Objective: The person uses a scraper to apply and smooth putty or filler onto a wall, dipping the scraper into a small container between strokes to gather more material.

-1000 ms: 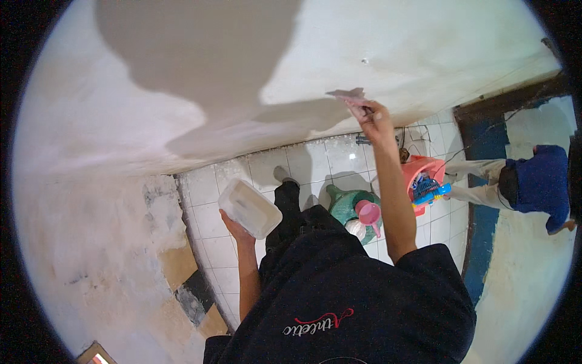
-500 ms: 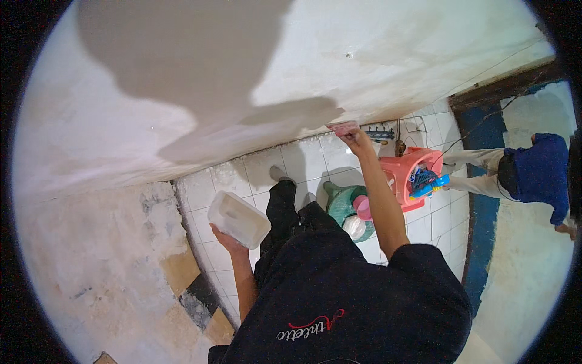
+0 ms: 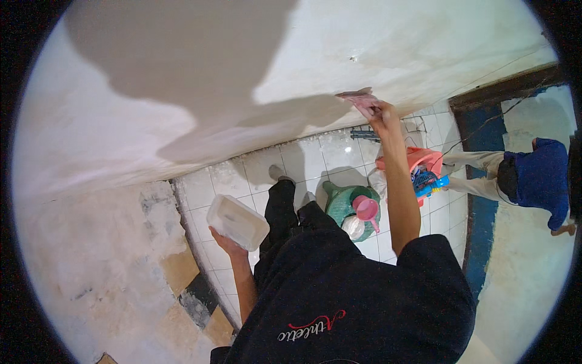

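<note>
My left hand (image 3: 228, 242) grips the near side of a whitish rectangular plastic tub (image 3: 237, 222), held tilted at waist height. Pale residue shows inside the tub. My right hand (image 3: 381, 113) is stretched out ahead and closed round a flat pink scraper (image 3: 360, 99). Its far edge lies at the pale, patchy wall (image 3: 327, 54); I cannot tell for sure whether it touches. My shadow covers much of that wall left of the scraper.
A green stool (image 3: 337, 203) carries a pink dipper (image 3: 366, 208) and a white bag (image 3: 353, 228). Past my right forearm stands a coral plastic stool (image 3: 418, 159) with a blue item (image 3: 438, 182) on it. Another person (image 3: 535, 176) works at the right wall. White tiles (image 3: 303, 159) form the floor.
My right hand has moved up and slightly right along the wall with the scraper, uncovering more of the pink dipper. My left hand and the tub have barely shifted.
</note>
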### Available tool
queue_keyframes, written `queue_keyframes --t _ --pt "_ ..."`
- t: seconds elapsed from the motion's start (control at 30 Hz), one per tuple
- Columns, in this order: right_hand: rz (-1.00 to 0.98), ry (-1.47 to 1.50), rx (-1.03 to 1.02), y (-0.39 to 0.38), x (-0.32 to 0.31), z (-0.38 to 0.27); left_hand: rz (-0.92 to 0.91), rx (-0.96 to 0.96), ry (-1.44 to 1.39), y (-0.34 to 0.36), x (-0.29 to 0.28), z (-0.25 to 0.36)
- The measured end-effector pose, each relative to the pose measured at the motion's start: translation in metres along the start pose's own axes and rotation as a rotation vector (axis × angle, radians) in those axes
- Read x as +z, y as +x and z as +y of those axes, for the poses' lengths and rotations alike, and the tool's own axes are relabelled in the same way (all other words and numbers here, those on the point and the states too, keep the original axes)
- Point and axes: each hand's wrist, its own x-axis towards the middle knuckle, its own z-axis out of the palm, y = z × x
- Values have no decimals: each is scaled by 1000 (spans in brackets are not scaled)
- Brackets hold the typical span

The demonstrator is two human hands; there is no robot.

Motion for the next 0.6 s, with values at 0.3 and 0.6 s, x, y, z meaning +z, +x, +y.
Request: queue_keyframes --t 0.3,0.6 --pt "190 -79 122 36 -98 126 -15 -10 21 4 2 2" --pt "222 29 43 81 -65 102 -56 -16 -50 10 -19 1"
